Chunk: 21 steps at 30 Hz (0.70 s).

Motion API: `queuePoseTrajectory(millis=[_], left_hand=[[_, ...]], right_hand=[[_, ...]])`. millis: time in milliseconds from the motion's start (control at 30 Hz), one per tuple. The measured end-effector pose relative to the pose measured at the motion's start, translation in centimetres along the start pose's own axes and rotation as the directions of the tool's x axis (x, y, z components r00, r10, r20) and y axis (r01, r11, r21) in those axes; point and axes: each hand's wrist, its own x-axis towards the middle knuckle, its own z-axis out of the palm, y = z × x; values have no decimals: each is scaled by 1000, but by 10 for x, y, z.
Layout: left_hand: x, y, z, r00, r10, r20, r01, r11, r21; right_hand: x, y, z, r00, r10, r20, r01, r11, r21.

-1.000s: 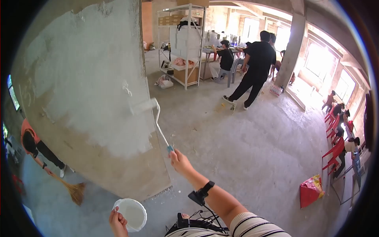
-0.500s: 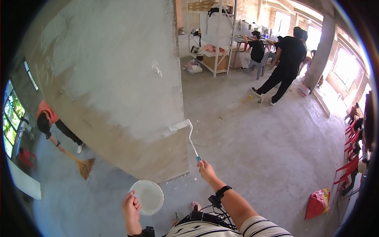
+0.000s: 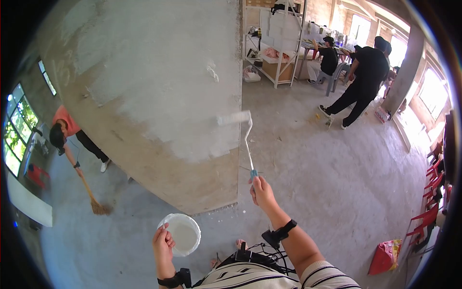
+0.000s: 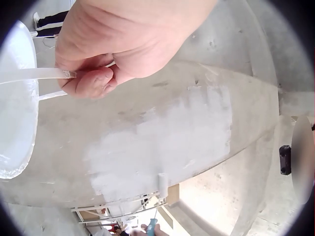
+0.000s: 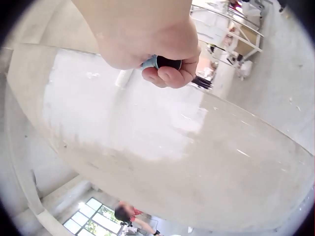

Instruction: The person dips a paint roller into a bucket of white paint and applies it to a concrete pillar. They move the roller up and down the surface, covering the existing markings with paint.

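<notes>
- Right hand (image 3: 262, 191) clamped round a blue-gripped paint roller (image 3: 234, 118) over the partly coated wall (image 3: 163, 86), upper centre of the frame.
- Left hand (image 3: 164, 244) — well apart from it — gripping a white bucket (image 3: 199, 235) by its handle (image 4: 37, 74), lower centre.
- A person (image 3: 70, 126) (bent over) holds a broom (image 3: 99, 208), far left.

White paint roller (image 3: 234, 118), blue-handled, near right edge of partly coated wall (image 3: 149, 101), pale above, brown below, open white bucket (image 3: 198, 241) hanging lower.
</notes>
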Motion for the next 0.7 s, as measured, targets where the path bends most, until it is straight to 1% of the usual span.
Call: queuePoseTrajectory(millis=[67,133,200,267,333,367,433,467,533,567,633,700], left_hand=[[-2,5,0,1000,15,18,-15,1000,1],[-3,7,-3,999,26,22,-25,999,-30],[-4,7,-4,999,41,24,-40,998,-40],[-6,3,-5,998,50,24,-49,998,-49],[-4,0,-6,998,54,36,-52,998,-48],[-3,1,-6,998,55,38,-53,997,-48],[-2,3,-6,998,39,39,-38,999,-37],[-1,5,-5,998,45,41,-43,998,-38],[-1,6,-5,999,11,36,-10,999,-32],[1,7,-7,999,18,38,-17,999,-33],[4,5,-11,1000,-5,23,6,999,-41],[4,3,-17,1000,7,26,-6,999,-46]], right_hand=[[5,-37,-2,999,-38,-7,38,999,-10],[9,-73,-8,989,-135,-55,128,984,-123],[14,-109,-13,961,-270,-55,255,946,-201],[20,-146,-14,939,-342,-39,330,926,-186],[18,-190,-10,946,-325,-12,321,939,-119],[23,-208,-5,945,-327,-14,323,939,-118],[34,-233,2,883,-468,22,468,880,-82],[37,-238,6,881,-473,22,473,877,-80],[43,-243,12,881,-473,5,472,879,-70],[45,-237,13,878,-479,5,478,876,-67],[48,-207,15,914,-404,-21,401,912,-85],[54,-165,12,912,-410,-28,406,908,-102]])
